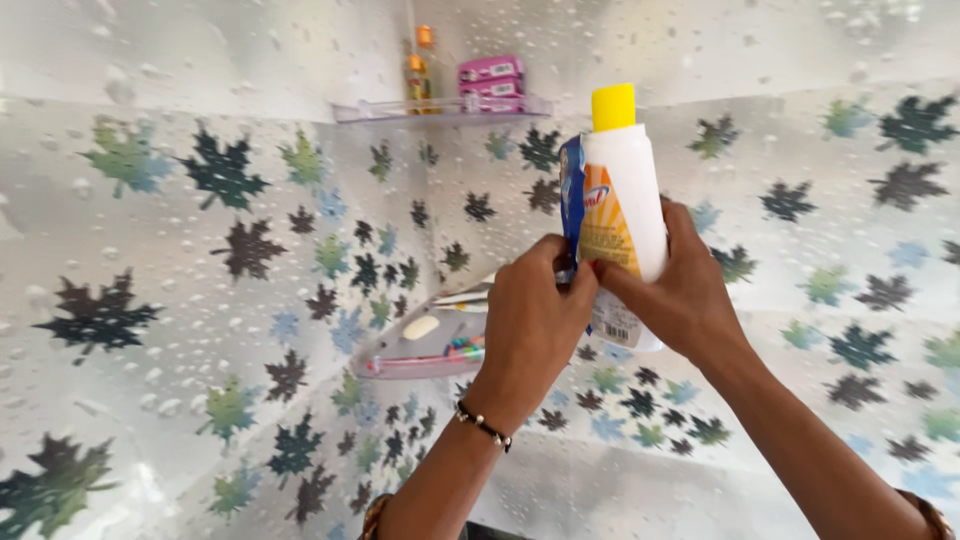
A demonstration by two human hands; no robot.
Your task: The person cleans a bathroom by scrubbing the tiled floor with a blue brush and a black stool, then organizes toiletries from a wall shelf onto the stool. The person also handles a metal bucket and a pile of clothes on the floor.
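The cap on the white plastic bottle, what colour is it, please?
Yellow cap, clearest in the head view.

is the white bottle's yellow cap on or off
On. The yellow cap sits on top of the upright white bottle, held by the left hand and right hand.

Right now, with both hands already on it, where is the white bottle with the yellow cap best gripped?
Around the lower body of the bottle, from the side. It stands upright, its straight wall giving a full wrap below the cap. The right hand already wraps it there; the left hand pinches at the label edge.
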